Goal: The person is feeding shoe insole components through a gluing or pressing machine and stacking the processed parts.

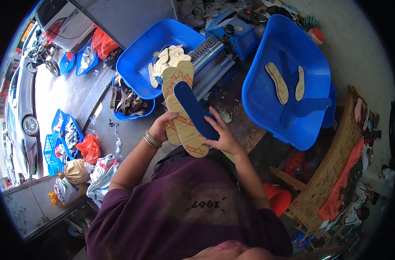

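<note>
In front of my chest is a fanned stack of cream shoe insoles with red print. My left hand grips its left edge. On top lies a dark blue insole, toe pointing away and tilted left. My right hand is closed on its near end, fingers over the blue face and thumb at the cream stack's edge. Beyond the stack, a blue tub holds a heap of cream insoles. At the right, another blue tub contains cream insoles and blue insoles.
A machine with metal rollers and a blue housing stands between the tubs. Low at right are a wooden bench and a red bucket. Bags and a basin of scraps sit at left.
</note>
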The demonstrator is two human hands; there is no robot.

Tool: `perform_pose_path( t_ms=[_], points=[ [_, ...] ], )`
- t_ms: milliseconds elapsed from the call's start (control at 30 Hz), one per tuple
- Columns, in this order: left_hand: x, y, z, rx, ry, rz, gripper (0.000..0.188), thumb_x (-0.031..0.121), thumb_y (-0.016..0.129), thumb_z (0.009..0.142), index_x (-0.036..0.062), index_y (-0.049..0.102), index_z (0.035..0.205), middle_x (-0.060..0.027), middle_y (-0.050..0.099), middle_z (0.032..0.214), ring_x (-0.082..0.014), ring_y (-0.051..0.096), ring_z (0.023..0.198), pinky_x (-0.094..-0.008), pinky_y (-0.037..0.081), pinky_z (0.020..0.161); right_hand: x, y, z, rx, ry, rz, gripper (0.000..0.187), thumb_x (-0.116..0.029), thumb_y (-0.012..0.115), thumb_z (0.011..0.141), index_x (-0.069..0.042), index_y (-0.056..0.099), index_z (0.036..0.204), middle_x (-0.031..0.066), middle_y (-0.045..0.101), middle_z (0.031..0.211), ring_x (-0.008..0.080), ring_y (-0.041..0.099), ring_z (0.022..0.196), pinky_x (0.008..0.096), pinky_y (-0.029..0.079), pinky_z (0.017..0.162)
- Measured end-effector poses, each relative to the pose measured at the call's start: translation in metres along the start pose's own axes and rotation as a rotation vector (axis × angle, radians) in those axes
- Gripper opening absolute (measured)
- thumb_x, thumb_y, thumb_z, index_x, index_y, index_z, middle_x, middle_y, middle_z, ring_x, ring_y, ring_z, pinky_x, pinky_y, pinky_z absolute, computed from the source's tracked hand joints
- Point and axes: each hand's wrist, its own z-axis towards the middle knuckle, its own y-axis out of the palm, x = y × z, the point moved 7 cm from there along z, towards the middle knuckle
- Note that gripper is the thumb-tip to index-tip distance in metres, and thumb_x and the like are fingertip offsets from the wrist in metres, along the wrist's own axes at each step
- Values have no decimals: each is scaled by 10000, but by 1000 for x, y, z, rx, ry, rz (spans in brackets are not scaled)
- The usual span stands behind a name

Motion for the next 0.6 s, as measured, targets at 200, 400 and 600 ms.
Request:
perform_pose_path(
  t_ms=[200,400,600],
  points=[
    [11,-7,6,-7,20,-41,510,213,562,805,-6,437,1249,-176,572,1151,-297,586,1035,-429,455,921,44,0,1,277,-21,233,543,-131,716,756,-18,503,1243,134,441,1318,245,456,1197,342,368,1002],
    [17,-2,14,3,32,61,522,144,525,810,30,365,1294,-163,541,1179,-301,563,1068,-446,443,939,75,22,-3,284,451,892,443,-47,674,783,15,529,1197,86,592,1125,153,554,1048,295,406,953],
    [20,7,10,-25,71,23,455,81,506,830,15,414,1271,-137,548,1184,-266,566,1070,-406,446,945,71,19,-9,519,340,1190,267,-69,653,812,2,579,1059,86,652,959,147,629,856,279,502,812]
  ],
)
